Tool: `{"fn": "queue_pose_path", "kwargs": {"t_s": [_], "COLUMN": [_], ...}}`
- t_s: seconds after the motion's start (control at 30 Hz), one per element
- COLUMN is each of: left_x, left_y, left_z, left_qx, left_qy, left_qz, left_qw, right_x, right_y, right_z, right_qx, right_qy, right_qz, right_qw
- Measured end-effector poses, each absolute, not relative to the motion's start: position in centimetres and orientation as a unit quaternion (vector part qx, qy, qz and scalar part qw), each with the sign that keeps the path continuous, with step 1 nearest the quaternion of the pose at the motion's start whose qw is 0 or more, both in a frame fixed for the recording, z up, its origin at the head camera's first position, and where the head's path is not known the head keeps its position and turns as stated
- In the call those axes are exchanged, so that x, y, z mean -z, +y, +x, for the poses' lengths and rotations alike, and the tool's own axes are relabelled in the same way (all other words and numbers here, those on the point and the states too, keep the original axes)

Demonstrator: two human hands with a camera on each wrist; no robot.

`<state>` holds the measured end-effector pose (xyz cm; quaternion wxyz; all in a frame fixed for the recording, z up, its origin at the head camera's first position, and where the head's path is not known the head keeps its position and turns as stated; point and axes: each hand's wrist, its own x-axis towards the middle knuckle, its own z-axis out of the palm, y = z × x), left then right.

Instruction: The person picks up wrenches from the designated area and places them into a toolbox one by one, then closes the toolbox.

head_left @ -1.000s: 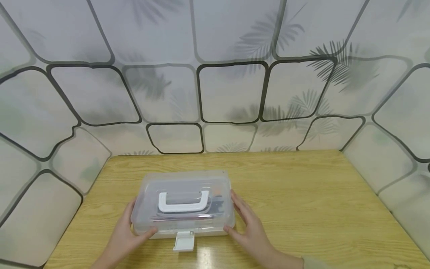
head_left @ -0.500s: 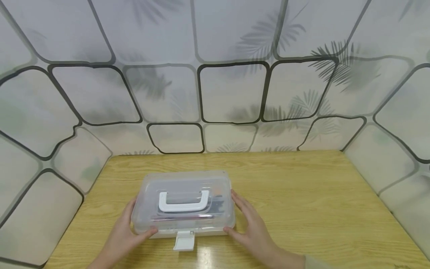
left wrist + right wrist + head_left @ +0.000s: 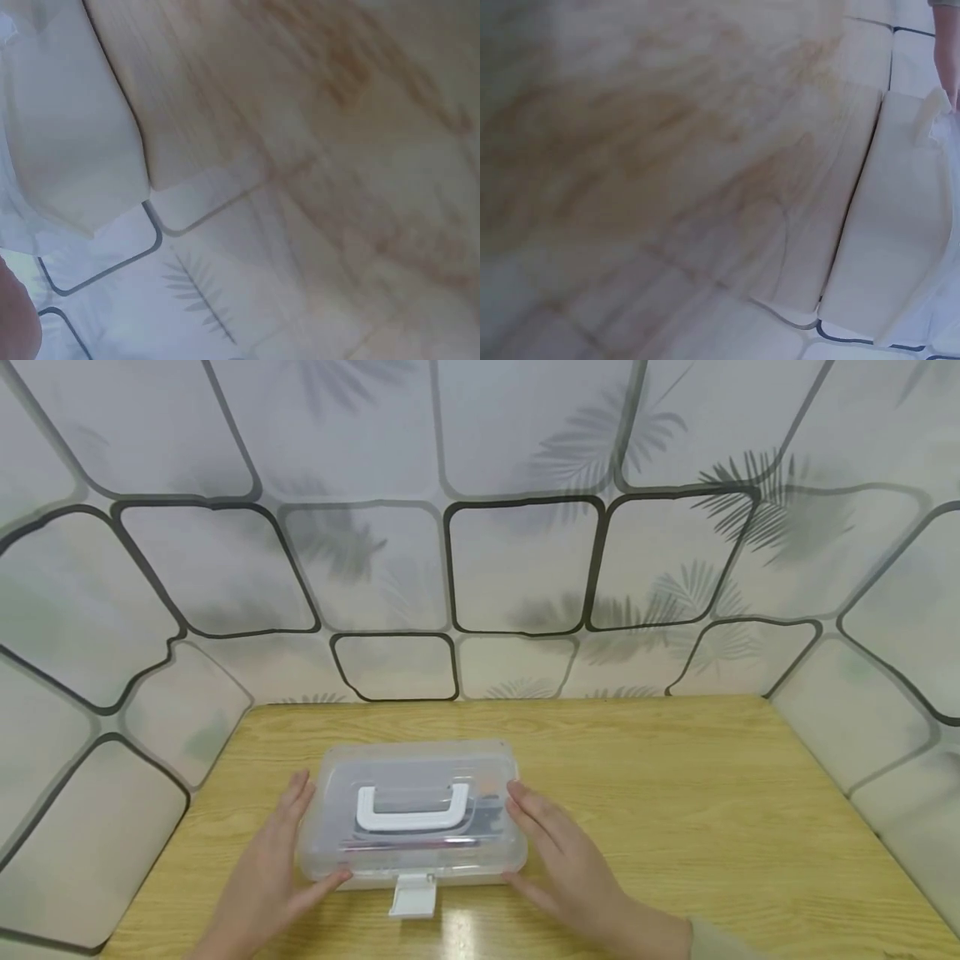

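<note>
A plastic storage box [image 3: 408, 853] with a clear lid and a white base sits on the wooden table. Its white carrying handle [image 3: 412, 820] lies folded on the lid, and the white front latch [image 3: 414, 896] hangs down. Dark and pinkish items show blurrily through the lid. My left hand [image 3: 262, 868] is at the box's left side, fingers fairly straight, thumb at the front edge. On the other side, my right hand [image 3: 573, 868] touches the right edge with extended fingers, its thumb near the front corner. Both wrist views show the white box base [image 3: 75, 120] close by.
The wood-grain table [image 3: 675, 810] extends to the right of the box and behind it. A pale cloth or panel wall [image 3: 517, 568] with dark outlines and leaf prints encloses the table at the back and both sides.
My left fingers have lifted and shifted slightly off the box's left side. The right fingers have moved a little onto the lid's right edge. The box stays in place.
</note>
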<state>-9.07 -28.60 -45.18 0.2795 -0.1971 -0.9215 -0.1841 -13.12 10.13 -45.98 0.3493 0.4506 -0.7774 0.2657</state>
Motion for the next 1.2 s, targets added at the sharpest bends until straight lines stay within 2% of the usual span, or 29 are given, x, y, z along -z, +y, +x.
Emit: {"fn": "queue_pose_path", "kwargs": {"t_s": [0.1,0.23,0.4,0.57,0.83,1.2], "left_x": [44.9,44.5,44.2,43.9,44.8,45.3], "left_y": [-28.7,-28.4,-27.5,-26.3,-25.1,-24.4], "left_z": [-9.3,-9.3,-9.2,-9.1,-9.2,-8.7], "left_qx": [0.145,0.109,0.074,0.048,0.036,0.034], "left_qy": [-0.906,-0.893,-0.87,-0.851,-0.828,-0.844], "left_qz": [-0.251,-0.303,-0.365,-0.399,-0.425,-0.409], "left_qw": [0.309,0.315,0.323,0.339,0.363,0.344], "right_x": [45.7,45.4,45.0,45.1,45.3,45.5], "right_y": [9.7,8.8,7.8,6.6,5.3,4.3], "right_z": [-13.5,-13.8,-13.8,-13.5,-12.7,-11.8], "right_qx": [-0.212,-0.135,-0.071,-0.039,-0.044,-0.015], "right_qy": [-0.747,-0.71,-0.684,-0.686,-0.724,-0.77], "right_qz": [0.486,0.519,0.542,0.551,0.546,0.507], "right_qw": [0.4,0.456,0.482,0.473,0.42,0.387]}}
